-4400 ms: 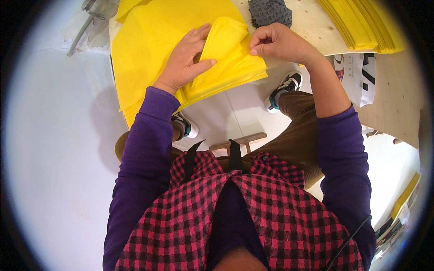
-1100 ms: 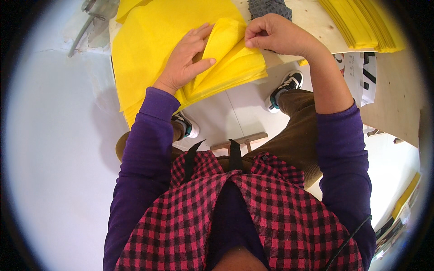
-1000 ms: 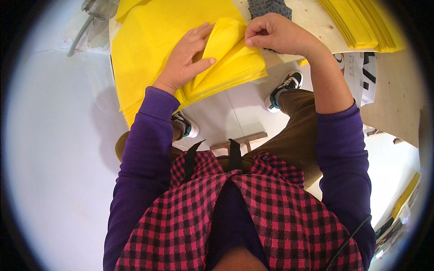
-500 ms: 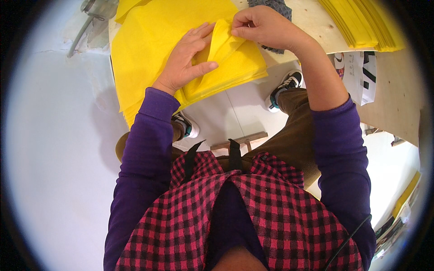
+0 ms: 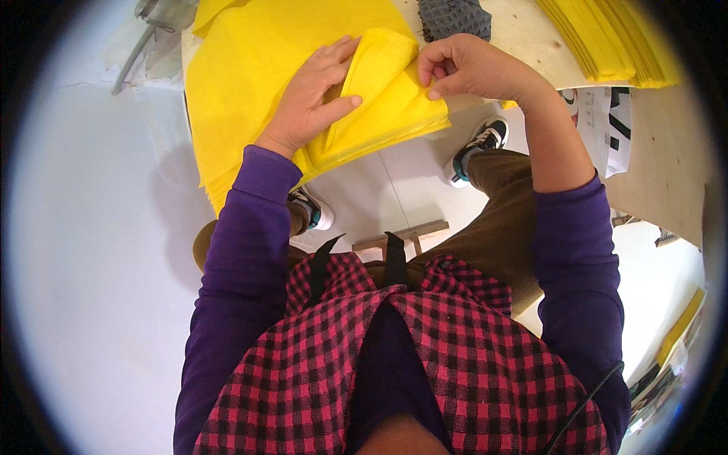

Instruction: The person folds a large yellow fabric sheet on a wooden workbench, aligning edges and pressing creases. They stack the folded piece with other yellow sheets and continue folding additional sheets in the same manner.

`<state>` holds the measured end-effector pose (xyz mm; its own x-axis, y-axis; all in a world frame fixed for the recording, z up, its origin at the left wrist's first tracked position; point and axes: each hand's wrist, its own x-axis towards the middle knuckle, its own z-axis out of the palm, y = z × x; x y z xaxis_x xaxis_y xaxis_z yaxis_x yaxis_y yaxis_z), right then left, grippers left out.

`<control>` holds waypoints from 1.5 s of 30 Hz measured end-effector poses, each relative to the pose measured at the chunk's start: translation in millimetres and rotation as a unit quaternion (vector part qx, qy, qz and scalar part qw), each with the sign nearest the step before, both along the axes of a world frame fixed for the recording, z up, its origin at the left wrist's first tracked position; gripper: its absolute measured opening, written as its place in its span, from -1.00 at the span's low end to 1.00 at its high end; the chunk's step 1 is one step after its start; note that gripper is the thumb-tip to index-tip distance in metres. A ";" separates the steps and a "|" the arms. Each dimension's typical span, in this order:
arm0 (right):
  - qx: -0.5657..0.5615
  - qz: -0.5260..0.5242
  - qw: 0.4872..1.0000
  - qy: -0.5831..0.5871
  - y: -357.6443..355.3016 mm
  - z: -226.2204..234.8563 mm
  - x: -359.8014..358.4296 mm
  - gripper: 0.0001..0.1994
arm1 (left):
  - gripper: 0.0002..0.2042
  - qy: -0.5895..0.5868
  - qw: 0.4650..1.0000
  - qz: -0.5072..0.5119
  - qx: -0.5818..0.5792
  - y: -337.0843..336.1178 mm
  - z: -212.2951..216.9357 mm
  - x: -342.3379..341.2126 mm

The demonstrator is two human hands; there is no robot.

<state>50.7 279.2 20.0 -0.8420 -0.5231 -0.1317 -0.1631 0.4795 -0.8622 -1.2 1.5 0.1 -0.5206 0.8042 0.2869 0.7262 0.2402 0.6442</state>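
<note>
Right hand [image 5: 485, 72]: thumb and fingertips bunched at the right edge of the sheets; whether a layer is pinched between them, cannot tell.
Left hand [image 5: 307, 98]: laid flat, not clenched, thumb apart and lying over the folded flap [image 5: 383, 61].
Yellow sheets [image 5: 250, 98]: layered pile at the near edge of the wooden table [image 5: 523, 42], under the left hand.
Handling, judged: light, soft, limp; thin layers likely to cling or slide together; creases easily, little risk of breakage.
Best hold, judged: fingertip pinch at a free corner, flat palm steadying the pile.
Grey textured cloth [image 5: 455, 19]: just beyond the right hand.
Folded yellow stack [image 5: 607, 45]: farther right, same table.
Change, half a second: right hand shifted from flap's top to lower right; flap spread wider; grey cloth less covered.
</note>
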 end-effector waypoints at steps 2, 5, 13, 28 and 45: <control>-0.010 0.011 1.000 -0.002 -0.5 0.8 -0.4 -0.89 | -0.50 -0.003 1.000 0.002 0.002 0.3 0.3 0.4; 0.009 -0.006 1.000 0.028 -2.0 3.2 0.0 -0.91 | -0.50 -0.001 1.000 0.004 0.003 0.3 0.8 1.1; -0.005 -0.026 0.995 0.091 -5.3 10.6 -4.3 -0.85 | -0.48 0.016 1.000 -0.004 -0.003 0.9 1.4 0.5; 0.070 -0.140 0.981 0.112 -16.8 13.2 -15.7 -0.77 | -0.41 0.034 0.999 -0.005 -0.019 0.7 4.4 1.3; 0.005 -0.013 1.000 0.019 -4.0 4.2 3.0 -0.90 | -0.44 0.017 1.000 -0.005 -0.005 -0.8 2.1 0.0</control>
